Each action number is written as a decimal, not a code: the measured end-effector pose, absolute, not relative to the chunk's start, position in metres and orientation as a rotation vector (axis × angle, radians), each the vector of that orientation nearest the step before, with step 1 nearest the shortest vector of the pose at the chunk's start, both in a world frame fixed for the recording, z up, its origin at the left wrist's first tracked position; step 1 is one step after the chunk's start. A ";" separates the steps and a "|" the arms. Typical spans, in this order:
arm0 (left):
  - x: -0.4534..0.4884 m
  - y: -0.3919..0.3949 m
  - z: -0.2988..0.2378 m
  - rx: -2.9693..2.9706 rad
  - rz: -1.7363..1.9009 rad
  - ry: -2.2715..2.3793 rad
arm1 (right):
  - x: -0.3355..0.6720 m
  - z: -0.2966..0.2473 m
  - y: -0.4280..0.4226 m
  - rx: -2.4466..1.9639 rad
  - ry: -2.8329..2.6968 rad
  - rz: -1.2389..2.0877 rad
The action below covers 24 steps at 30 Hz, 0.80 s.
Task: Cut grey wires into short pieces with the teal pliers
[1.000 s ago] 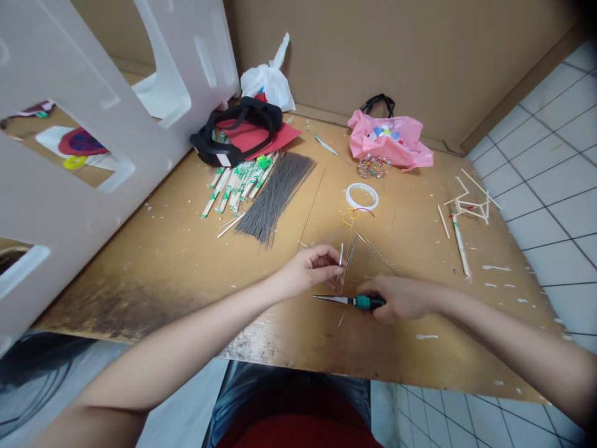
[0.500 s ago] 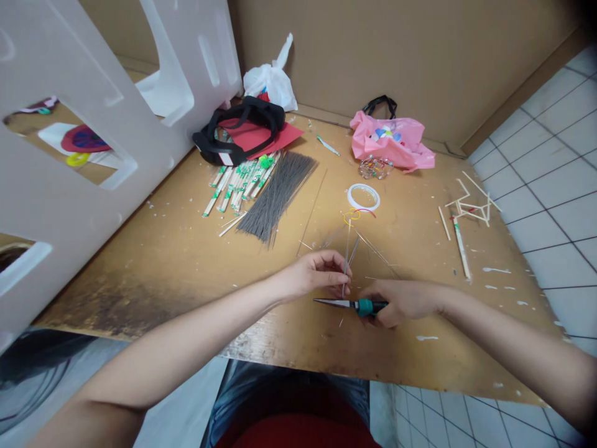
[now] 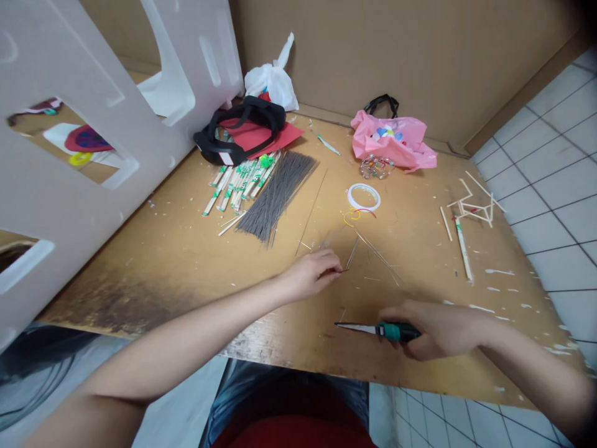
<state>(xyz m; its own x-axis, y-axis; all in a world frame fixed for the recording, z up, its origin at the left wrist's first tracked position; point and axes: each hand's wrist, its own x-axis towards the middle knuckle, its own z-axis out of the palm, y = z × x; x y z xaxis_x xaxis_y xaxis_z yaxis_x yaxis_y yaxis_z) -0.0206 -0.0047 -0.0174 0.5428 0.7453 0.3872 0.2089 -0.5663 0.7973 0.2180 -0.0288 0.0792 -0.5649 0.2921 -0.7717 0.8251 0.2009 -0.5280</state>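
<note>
My right hand grips long-nose pliers with green and black handles, low over the front of the table. Their dark, slim jaws point left and look closed. To their left and higher up is my left hand, its thumb and fingers pinched together. A short bit of thin wire pokes out at the fingertips; the rest of it is hidden. Just beyond those fingers lie several cut wires, and longer wires slant away to the right.
A bundle of grey wires lies left of centre, beside wrapped chopsticks and a black headset strap. Farther back are a tape roll and a pink bag. Joined sticks lie right. A white plastic panel stands left.
My right hand and the pliers have moved right and toward me, away from my left hand. The wire that stood upright in my left fingers no longer shows at length; that hand has turned palm-down.
</note>
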 end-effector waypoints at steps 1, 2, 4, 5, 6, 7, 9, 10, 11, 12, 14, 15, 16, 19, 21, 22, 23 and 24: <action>-0.020 -0.004 -0.019 2.058 0.981 0.782 | 0.221 0.080 -0.030 1.051 1.962 -1.354; -0.019 -0.004 -0.021 2.029 1.003 0.800 | 0.223 0.080 -0.031 1.063 1.963 -1.356; -0.018 -0.004 -0.022 1.934 1.011 0.851 | 0.226 0.080 -0.033 1.080 1.967 -1.381; -0.017 -0.003 -0.023 1.865 0.985 0.870 | 0.227 0.081 -0.033 1.095 1.973 -1.404; -0.017 -0.003 -0.023 1.773 0.945 0.880 | 0.228 0.081 -0.033 1.116 1.983 -1.433; -0.017 -0.003 -0.022 1.657 0.901 0.878 | 0.229 0.082 -0.033 1.146 1.996 -1.465; -0.017 -0.003 -0.018 1.388 0.815 0.836 | 0.231 0.083 -0.030 1.234 2.040 -1.514; -0.018 -0.003 -0.016 1.270 0.773 0.802 | 0.232 0.084 -0.028 1.286 2.071 -1.525; -0.018 -0.004 -0.012 1.180 0.734 0.766 | 0.233 0.085 -0.025 1.342 2.100 -1.526; -0.019 -0.004 -0.009 1.117 0.699 0.732 | 0.233 0.086 -0.022 1.400 2.125 -1.517; -0.019 -0.006 -0.003 1.047 0.647 0.687 | 0.233 0.088 -0.017 1.502 2.149 -1.489; -0.019 -0.006 -0.001 1.025 0.636 0.675 | 0.232 0.088 -0.014 1.536 2.151 -1.474; -0.019 -0.007 0.000 1.007 0.628 0.666 | 0.231 0.088 -0.012 1.556 2.155 -1.455; -0.020 -0.008 0.001 0.963 0.621 0.650 | 0.226 0.085 -0.007 1.519 2.187 -1.394; -0.021 -0.008 0.001 0.943 0.611 0.633 | 0.222 0.083 -0.006 1.467 2.179 -1.394; -0.021 -0.008 0.001 0.936 0.609 0.623 | 0.221 0.082 -0.005 1.451 2.160 -1.408; -0.021 -0.008 0.001 0.930 0.609 0.611 | 0.220 0.081 -0.004 1.444 2.137 -1.428; -0.021 -0.008 0.001 0.927 0.609 0.598 | 0.220 0.081 -0.003 1.443 2.115 -1.453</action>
<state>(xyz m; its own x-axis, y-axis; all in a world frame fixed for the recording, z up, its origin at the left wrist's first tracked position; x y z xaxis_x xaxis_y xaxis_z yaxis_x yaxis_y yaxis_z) -0.0214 -0.0085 0.0013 0.6815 0.7025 -0.2048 -0.2182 0.4622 0.8595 0.2202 -0.0028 0.0807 -0.5044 0.6006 -0.6203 0.7944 0.0413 -0.6060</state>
